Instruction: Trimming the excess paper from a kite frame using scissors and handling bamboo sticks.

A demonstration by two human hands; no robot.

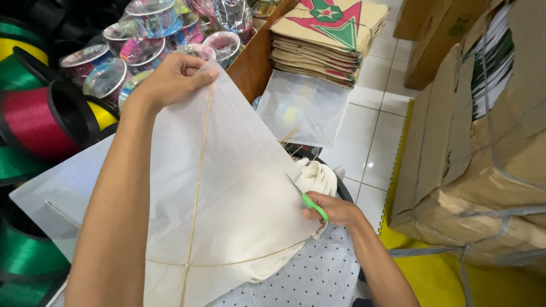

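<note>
Across the person's lap lies one white paper kite (pixel 227 187), crossed by two thin bamboo sticks (pixel 196 193). At its top corner the left hand (pixel 173 79) pinches the tip closed. At its right edge the right hand (pixel 333 209) is closed around one pair of green-handled scissors (pixel 307 199), blades at the paper. Judging from this, keeping the sheet taut and cutting close along the edge would serve best. Beyond the kite sits one stack of printed kites (pixel 330 34); left of it, several spools (pixel 34 122).

white paper kite (pixel 227 187) | diamond shape, thin bamboo spine and bowed cross-stick | lies flat across lap, top corner pinched | green-handled scissors (pixel 307 199) at right edge, blades on paper
</note>
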